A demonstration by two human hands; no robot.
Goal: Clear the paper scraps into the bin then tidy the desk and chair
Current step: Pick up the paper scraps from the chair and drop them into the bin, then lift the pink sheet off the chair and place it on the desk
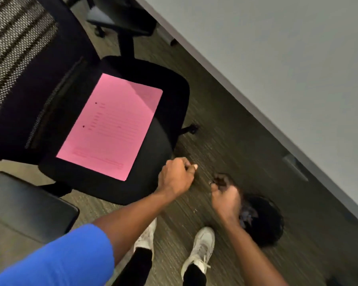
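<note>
A pink printed sheet (112, 126) lies flat on the seat of a black office chair (170, 104). A round black bin (265, 221) stands on the carpet below the desk edge, with crumpled scraps (247, 213) inside. My left hand (177, 176) is a closed fist just off the seat's front corner, with nothing clearly showing in it. My right hand (225, 195) hovers beside the bin's near rim with its fingers curled. It is blurred, and I cannot tell whether it holds anything.
The grey desk top (277, 58) runs diagonally across the upper right. The chair's mesh back (15, 48) and an armrest (29, 205) are at the left. My white shoes (201, 248) stand on the dark carpet near the bin. A chair castor (191, 129) sticks out.
</note>
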